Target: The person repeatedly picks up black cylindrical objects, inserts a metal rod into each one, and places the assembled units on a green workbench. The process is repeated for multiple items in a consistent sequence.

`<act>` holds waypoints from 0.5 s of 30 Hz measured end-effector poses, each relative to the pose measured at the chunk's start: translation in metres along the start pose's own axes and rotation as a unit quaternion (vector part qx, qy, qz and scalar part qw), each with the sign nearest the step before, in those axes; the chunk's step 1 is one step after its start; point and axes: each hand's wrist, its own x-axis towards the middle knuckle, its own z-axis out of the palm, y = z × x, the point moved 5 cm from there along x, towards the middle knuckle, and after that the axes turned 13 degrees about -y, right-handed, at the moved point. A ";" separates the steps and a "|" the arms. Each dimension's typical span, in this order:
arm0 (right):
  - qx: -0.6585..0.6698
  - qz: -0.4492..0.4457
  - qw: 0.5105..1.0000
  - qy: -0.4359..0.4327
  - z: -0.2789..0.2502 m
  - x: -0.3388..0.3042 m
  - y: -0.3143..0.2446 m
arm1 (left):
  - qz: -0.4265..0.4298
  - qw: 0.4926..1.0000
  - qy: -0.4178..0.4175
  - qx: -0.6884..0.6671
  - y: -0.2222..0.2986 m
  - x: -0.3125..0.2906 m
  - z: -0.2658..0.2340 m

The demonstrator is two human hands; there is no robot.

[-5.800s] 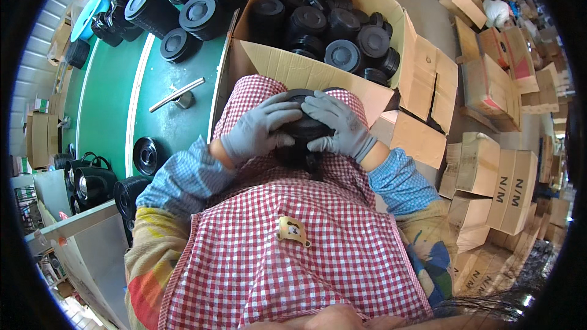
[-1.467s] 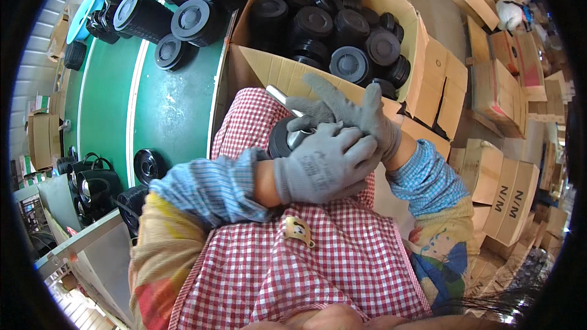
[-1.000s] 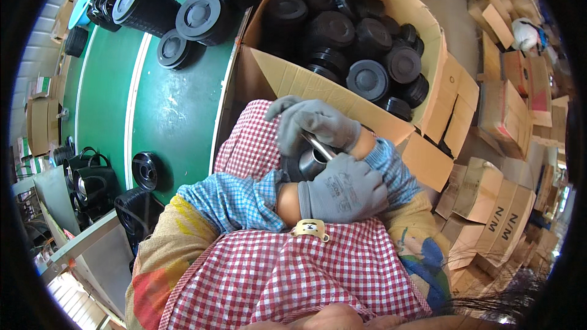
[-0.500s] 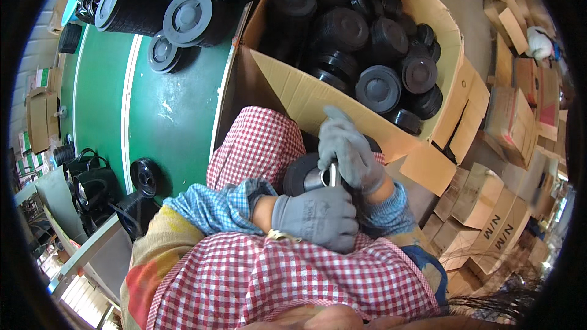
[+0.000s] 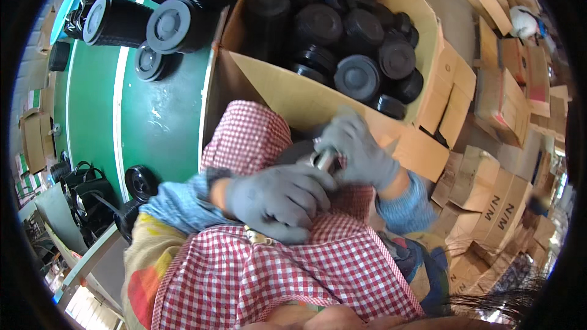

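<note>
My two hands wear grey gloves and are close together over my lap. My right hand [image 5: 361,153] is blurred by motion, its fingers bent round a small shiny silver metal cylinder [image 5: 325,159]. Beside it my left hand [image 5: 281,200] is palm down, the fingers loosely bent and apart, with nothing visible in them. Its forefinger reaches near the cylinder's lower end; whether they touch I cannot tell. Behind the hands, a dark round piece [image 5: 296,153] rests at my lap, partly hidden by them and by the red checked apron [image 5: 251,137].
Ahead stands an open cardboard box [image 5: 293,88] with many black ribbed round parts [image 5: 358,78]. On the left, a green table [image 5: 162,122] bears stacks of black discs [image 5: 174,24] and a black wheel-like part [image 5: 140,183]. Cardboard cartons [image 5: 489,192] are piled on the right.
My left hand has shifted left and its fingers have loosened from a closed grip. My right hand has tilted with the silver cylinder. The view has shifted, so the box and table appear further left.
</note>
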 end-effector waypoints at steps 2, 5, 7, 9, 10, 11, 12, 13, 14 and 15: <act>0.028 -0.002 0.998 -0.049 -0.010 0.015 -0.002 | -0.067 0.996 -0.020 0.060 0.038 -0.004 -0.031; 0.003 0.016 0.996 -0.091 -0.005 0.022 0.001 | -0.321 0.923 0.182 0.112 0.076 -0.034 -0.042; -0.013 0.017 0.994 -0.103 -0.001 0.024 0.000 | -0.487 0.861 0.069 0.126 0.066 -0.026 -0.024; -0.030 0.029 0.992 -0.116 0.000 0.026 -0.003 | -0.613 0.789 0.037 0.005 0.050 -0.019 -0.006; -0.038 0.033 0.991 -0.123 0.002 0.028 -0.003 | -0.648 0.761 -0.004 0.004 0.037 -0.018 0.000; -0.047 0.038 0.990 -0.130 0.003 0.029 -0.004 | -0.678 0.733 -0.049 0.006 0.024 -0.016 0.005; -0.042 0.048 0.988 -0.140 0.005 0.030 -0.005 | -0.701 0.704 -0.102 0.051 0.014 -0.011 0.008; -0.039 0.055 0.986 -0.151 0.006 0.032 -0.006 | -0.719 0.671 -0.155 0.095 0.005 -0.007 0.012; -0.035 0.063 0.984 -0.161 0.007 0.034 -0.006 | -0.734 0.633 -0.206 0.135 -0.002 -0.004 0.017; -0.049 0.059 0.985 -0.153 0.007 0.031 -0.007 | -0.750 0.612 -0.206 0.143 -0.007 0.000 0.019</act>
